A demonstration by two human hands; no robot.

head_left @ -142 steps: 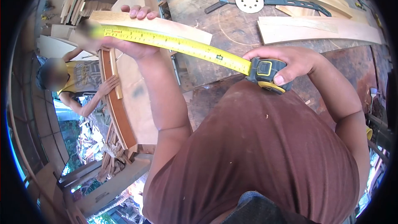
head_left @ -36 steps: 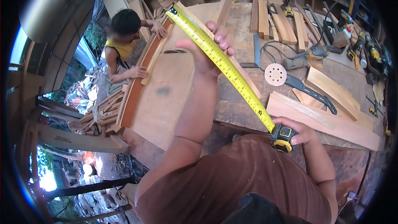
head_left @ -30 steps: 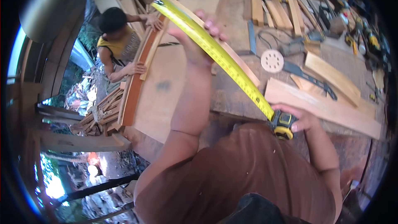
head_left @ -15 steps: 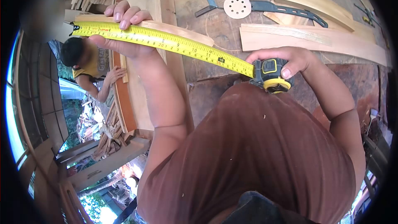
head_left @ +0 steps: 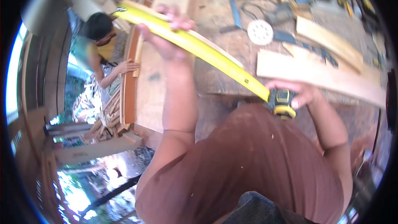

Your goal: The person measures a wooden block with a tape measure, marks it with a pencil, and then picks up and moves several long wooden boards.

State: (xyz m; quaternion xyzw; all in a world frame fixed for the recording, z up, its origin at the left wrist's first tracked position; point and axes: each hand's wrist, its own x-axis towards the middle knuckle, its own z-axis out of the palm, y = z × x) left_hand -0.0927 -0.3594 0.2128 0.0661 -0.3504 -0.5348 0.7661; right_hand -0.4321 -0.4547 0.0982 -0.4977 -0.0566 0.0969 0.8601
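A yellow tape measure blade (head_left: 203,51) stretches slantwise from upper left down to its black and yellow case (head_left: 282,98). My left hand (head_left: 169,49) is closed around the blade and a thin wooden strip (head_left: 217,50) lying along it, thumb below and fingers over the top. The strip is mostly hidden behind the blade. My right hand (head_left: 306,94) grips the tape measure's case just above my brown-clothed lap. Motion blurs the blade's markings.
On the workbench (head_left: 219,81) lie a perforated sanding disc (head_left: 260,32), a blue-grey metal tool (head_left: 235,12), a pale board (head_left: 306,68) and a curved wood piece (head_left: 329,41). At left, another person's hand (head_left: 127,66) rests on an orange-brown edged panel (head_left: 129,87).
The view has shifted, so the bench items sit lower and further right. Both hands still hold the extended tape, which now slants more steeply. The other person's head has turned and shows more.
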